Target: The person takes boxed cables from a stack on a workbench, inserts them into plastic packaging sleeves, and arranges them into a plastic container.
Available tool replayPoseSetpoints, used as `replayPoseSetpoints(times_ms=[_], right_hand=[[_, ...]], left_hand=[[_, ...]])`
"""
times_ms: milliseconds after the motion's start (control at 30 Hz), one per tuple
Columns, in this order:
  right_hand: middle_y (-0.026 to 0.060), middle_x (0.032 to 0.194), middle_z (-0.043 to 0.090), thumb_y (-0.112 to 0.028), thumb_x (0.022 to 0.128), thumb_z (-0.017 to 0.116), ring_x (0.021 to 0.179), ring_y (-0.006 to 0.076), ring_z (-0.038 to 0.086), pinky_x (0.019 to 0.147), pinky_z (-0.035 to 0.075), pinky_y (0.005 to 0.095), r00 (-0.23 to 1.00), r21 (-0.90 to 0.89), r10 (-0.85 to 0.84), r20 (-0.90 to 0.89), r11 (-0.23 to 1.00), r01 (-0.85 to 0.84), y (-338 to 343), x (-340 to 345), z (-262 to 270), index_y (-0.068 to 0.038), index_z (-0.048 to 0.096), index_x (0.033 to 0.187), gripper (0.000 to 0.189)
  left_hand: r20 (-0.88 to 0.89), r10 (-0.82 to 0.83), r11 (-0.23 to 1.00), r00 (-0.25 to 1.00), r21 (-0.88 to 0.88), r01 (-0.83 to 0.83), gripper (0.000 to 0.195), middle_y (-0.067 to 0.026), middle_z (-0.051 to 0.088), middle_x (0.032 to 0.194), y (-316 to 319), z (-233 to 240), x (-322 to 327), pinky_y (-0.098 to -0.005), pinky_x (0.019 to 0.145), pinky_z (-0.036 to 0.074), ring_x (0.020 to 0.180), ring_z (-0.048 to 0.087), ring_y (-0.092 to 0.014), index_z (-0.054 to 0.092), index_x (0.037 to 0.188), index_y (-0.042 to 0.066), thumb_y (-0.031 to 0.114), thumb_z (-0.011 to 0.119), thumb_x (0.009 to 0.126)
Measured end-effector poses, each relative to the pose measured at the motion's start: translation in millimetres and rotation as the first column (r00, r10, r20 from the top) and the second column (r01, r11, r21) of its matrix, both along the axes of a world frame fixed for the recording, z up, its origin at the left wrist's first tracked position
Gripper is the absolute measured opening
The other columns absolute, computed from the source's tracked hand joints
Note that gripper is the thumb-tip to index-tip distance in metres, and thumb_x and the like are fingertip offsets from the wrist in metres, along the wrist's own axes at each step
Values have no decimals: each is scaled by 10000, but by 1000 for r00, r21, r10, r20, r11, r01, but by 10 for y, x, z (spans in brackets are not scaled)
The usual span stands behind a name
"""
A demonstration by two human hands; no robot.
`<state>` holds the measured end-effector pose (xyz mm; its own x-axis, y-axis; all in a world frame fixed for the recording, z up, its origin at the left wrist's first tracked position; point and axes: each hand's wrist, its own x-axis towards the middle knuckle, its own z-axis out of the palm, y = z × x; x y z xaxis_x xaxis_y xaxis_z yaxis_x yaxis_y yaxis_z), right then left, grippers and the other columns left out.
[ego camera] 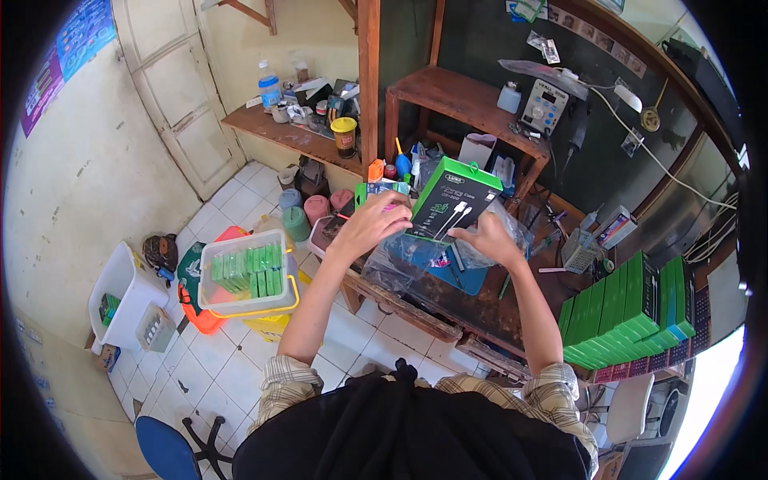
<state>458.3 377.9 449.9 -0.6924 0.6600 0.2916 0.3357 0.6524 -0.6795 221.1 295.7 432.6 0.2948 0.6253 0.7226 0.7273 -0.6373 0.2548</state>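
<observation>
A black and green charging-cable box (459, 195) is held tilted above the workbench (492, 306), its printed front towards me. My right hand (489, 237) grips its lower right corner, the thumb on the front. My left hand (381, 219) has curled fingers close to the box's left edge; whether they grip it is hard to see. Partly hidden behind that hand is a small green and blue package (381, 188). Clear plastic wrapping (393, 264) and a blue mat (471, 279) lie on the bench below.
Stacked green boxes (615, 306) stand at the bench's right end. To the left, a clear tub (211, 300) holds green packets (255, 270). A soldering or hot-air station (545, 105) sits on the raised wooden shelf (447, 93). The bench drawer (408, 312) juts out before me.
</observation>
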Motion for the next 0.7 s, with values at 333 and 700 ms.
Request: replayPoseSetpoints(times_ms=[333, 700], right_hand=[[195, 990, 587, -111, 693, 735, 848, 245, 611, 724, 489, 338, 947, -34, -9, -322, 999, -2, -110, -52, -205, 3, 231, 1285, 786], [154, 968, 576, -7, 646, 736, 883, 214, 577, 772, 467, 329, 982, -106, -15, -190, 994, -5, -170, 63, -1, -73, 75, 1377, 988]], left_hand=[[608, 112, 978, 786, -209, 23, 411, -125, 537, 911, 131, -358, 245, -310, 798, 431, 902, 563, -221, 394, 996, 18, 157, 694, 752], [481, 14, 919, 877, -351, 178, 1140, -231, 332, 1310, 68, 0, 163, -384, 895, 425, 1040, 519, -329, -65, 1374, 117, 101, 781, 611]])
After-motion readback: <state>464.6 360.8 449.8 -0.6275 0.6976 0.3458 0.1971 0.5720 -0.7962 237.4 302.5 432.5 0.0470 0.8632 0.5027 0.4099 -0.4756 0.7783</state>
